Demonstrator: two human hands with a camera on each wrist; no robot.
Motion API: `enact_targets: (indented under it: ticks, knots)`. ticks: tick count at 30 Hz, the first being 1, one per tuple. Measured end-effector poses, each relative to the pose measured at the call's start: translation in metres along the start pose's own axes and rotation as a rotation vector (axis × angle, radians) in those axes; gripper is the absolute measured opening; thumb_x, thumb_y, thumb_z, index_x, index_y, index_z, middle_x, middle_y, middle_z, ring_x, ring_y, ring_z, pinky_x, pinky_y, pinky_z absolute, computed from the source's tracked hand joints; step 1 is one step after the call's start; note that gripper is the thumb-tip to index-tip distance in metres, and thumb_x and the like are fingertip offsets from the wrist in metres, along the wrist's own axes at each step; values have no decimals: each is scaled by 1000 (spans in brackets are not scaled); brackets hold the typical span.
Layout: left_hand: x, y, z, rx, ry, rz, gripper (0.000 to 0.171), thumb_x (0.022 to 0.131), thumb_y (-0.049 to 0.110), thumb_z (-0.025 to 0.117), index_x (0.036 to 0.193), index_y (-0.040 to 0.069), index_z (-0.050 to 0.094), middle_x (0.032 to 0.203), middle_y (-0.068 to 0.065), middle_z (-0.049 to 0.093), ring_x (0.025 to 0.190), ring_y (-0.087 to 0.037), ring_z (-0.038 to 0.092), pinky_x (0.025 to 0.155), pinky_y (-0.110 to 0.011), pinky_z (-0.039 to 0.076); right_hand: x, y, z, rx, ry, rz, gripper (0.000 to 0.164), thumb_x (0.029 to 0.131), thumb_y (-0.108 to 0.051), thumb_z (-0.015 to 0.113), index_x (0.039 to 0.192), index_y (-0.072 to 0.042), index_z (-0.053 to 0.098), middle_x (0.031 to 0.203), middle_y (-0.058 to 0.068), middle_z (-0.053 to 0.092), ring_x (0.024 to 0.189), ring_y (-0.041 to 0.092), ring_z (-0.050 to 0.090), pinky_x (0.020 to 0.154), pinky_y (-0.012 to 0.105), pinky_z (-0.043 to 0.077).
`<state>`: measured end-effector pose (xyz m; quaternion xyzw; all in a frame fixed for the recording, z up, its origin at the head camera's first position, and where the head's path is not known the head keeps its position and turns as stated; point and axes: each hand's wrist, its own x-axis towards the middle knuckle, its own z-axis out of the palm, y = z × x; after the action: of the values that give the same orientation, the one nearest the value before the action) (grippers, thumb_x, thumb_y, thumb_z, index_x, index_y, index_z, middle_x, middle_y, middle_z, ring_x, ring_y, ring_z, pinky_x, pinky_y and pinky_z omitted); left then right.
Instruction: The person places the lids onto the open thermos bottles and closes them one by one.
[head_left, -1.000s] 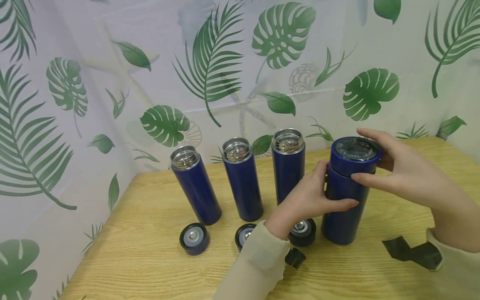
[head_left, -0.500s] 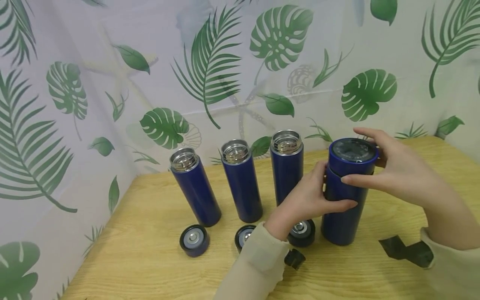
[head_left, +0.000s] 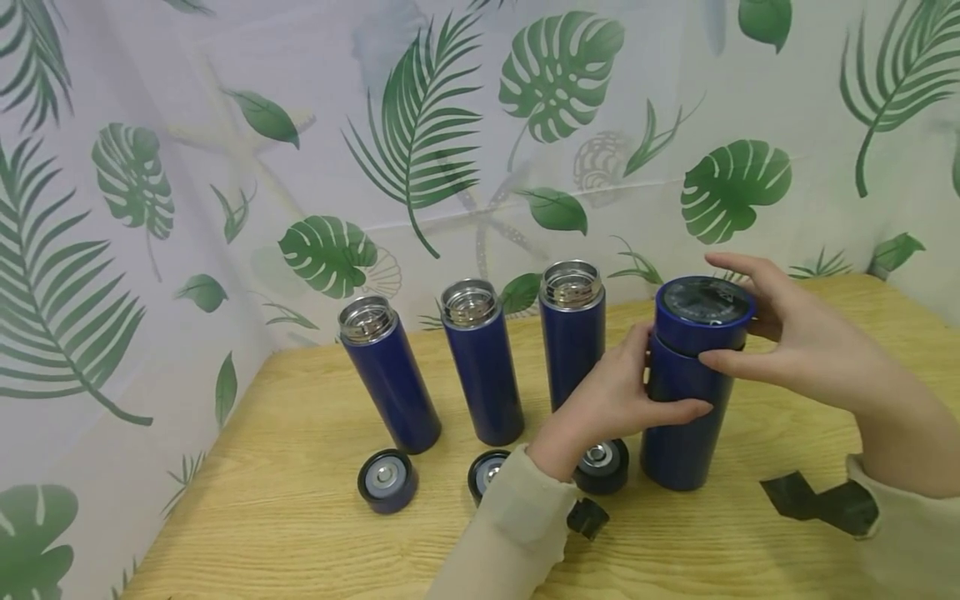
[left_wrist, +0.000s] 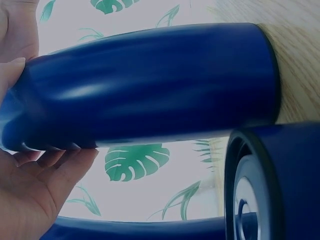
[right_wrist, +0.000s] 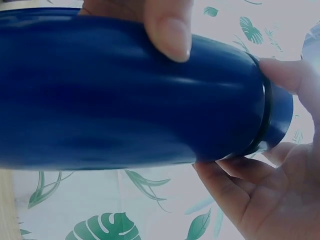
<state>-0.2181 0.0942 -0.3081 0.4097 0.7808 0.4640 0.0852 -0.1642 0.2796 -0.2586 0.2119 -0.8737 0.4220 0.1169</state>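
Note:
A blue thermos bottle (head_left: 682, 454) stands upright on the right of the table, a lid (head_left: 697, 335) with a dark glossy top seated on its mouth. My left hand (head_left: 618, 387) grips the body below the neck, thumb across the front. Around the lid curls my right hand (head_left: 802, 350), its thumb near the lower edge. In the right wrist view a dark ring shows between bottle and lid (right_wrist: 281, 112). Left of it are more blue thermos bottles without lids: one (head_left: 393, 383), another (head_left: 486, 379) and a third (head_left: 576, 350), partly behind my left hand.
Upturned lids lie before the lidless bottles: the left lid (head_left: 387, 481), the middle lid (head_left: 483, 479) partly behind my sleeve, and the right lid (head_left: 602, 467). Black scraps lie by my sleeves, one scrap (head_left: 588, 518) left and a longer strip (head_left: 821, 502) right. A leaf-patterned cloth (head_left: 450, 125) hangs behind the table.
My right thumb has shifted left across the lid's lower edge and then back right, with the fingers still around the lid. The left hand and the bottle have stayed in place.

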Motion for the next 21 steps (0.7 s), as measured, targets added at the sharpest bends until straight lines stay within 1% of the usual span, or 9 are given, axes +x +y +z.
enact_targets:
  ticks: [6, 8, 10, 12, 13, 15, 17, 19, 21]
  knots:
    - [0, 0, 0, 20, 0, -7, 71, 74, 27, 71, 130, 14, 29, 118, 5, 45, 99, -1, 48, 81, -17, 40, 0, -4, 1, -11, 5, 49, 87, 75, -4, 70, 141, -11, 13, 117, 22, 43, 94, -6, 45, 72, 6, 36]
    - [0, 0, 0, 24, -1, -4, 71, 74, 27, 71, 130, 14, 29, 117, 5, 46, 98, 0, 48, 81, -16, 40, 1, -7, 2, -38, 14, 82, 87, 75, -8, 71, 140, -9, 14, 118, 22, 42, 98, 6, 50, 73, 13, 40]
    - [0, 0, 0, 33, -1, 2, 70, 74, 27, 71, 129, 14, 30, 115, 6, 46, 98, 0, 48, 81, -16, 40, 2, -11, 3, -69, 29, 110, 87, 74, -12, 73, 139, -6, 16, 120, 24, 40, 101, 22, 51, 80, 27, 43]
    - [0, 0, 0, 42, -2, 5, 69, 74, 27, 71, 128, 14, 31, 114, 6, 46, 97, 0, 47, 81, -16, 39, 2, -14, 5, -115, 49, 137, 87, 72, -17, 74, 138, -3, 19, 121, 26, 39, 100, 38, 50, 80, 43, 42]
    - [0, 0, 0, 47, -2, 6, 69, 74, 28, 71, 128, 14, 31, 114, 6, 46, 98, 1, 47, 81, -16, 39, 3, -16, 6, -141, 61, 145, 86, 71, -20, 75, 137, -2, 21, 121, 26, 39, 99, 44, 48, 78, 50, 40]
    - [0, 0, 0, 57, -1, 4, 68, 74, 28, 71, 128, 14, 31, 114, 7, 46, 98, 1, 47, 82, -16, 39, 3, -18, 8, -177, 80, 152, 87, 70, -23, 76, 136, -1, 23, 121, 27, 39, 98, 45, 47, 75, 56, 37]
    - [0, 0, 0, 59, 0, 3, 69, 74, 28, 71, 128, 15, 31, 114, 7, 46, 98, 1, 47, 81, -16, 39, 4, -20, 9, -197, 93, 153, 88, 69, -25, 77, 136, -1, 23, 121, 27, 39, 97, 45, 48, 74, 56, 37]
    - [0, 0, -1, 56, 0, 5, 69, 74, 28, 71, 128, 14, 30, 115, 6, 46, 99, 0, 47, 81, -16, 39, 3, -20, 9, -192, 95, 147, 88, 70, -24, 76, 136, -2, 22, 121, 27, 39, 97, 46, 48, 74, 56, 38]
    - [0, 0, -1, 50, -1, 6, 69, 75, 28, 71, 129, 14, 30, 115, 6, 46, 99, 0, 47, 81, -16, 39, 2, -19, 8, -165, 83, 142, 89, 72, -21, 75, 138, -4, 19, 122, 28, 37, 99, 49, 46, 76, 59, 37]
